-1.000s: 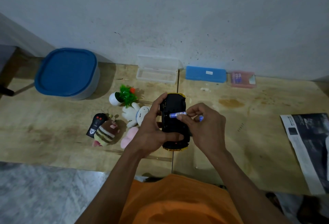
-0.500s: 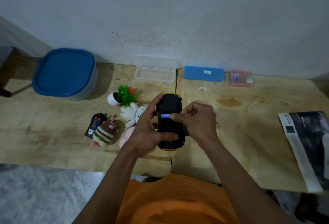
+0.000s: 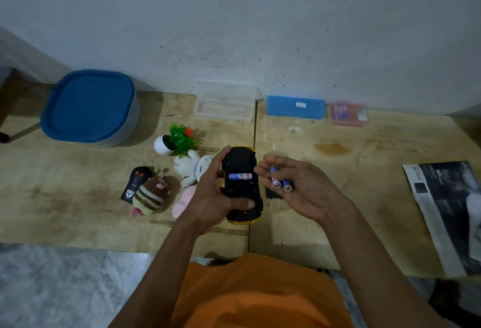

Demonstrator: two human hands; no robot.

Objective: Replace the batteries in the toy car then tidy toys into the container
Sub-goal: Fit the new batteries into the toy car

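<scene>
At frame center, left hand (image 3: 210,195) grips upturned car (image 3: 242,184), one battery (image 3: 240,176) seated. At 3 o'clock of it, right hand (image 3: 299,187) loosely cups two spare cells (image 3: 279,182). Cells look small, slick, rigid: pinch mid-barrel. Container (image 3: 88,106) at 10 o'clock.

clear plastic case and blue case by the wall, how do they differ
The clear plastic case stands open, lid propped against the wall; the solid blue case is shut. The clear plastic case is see-through and looks empty; the blue case is opaque, with a small white label. Both are long, rectangular, and lie along the wall.
</scene>
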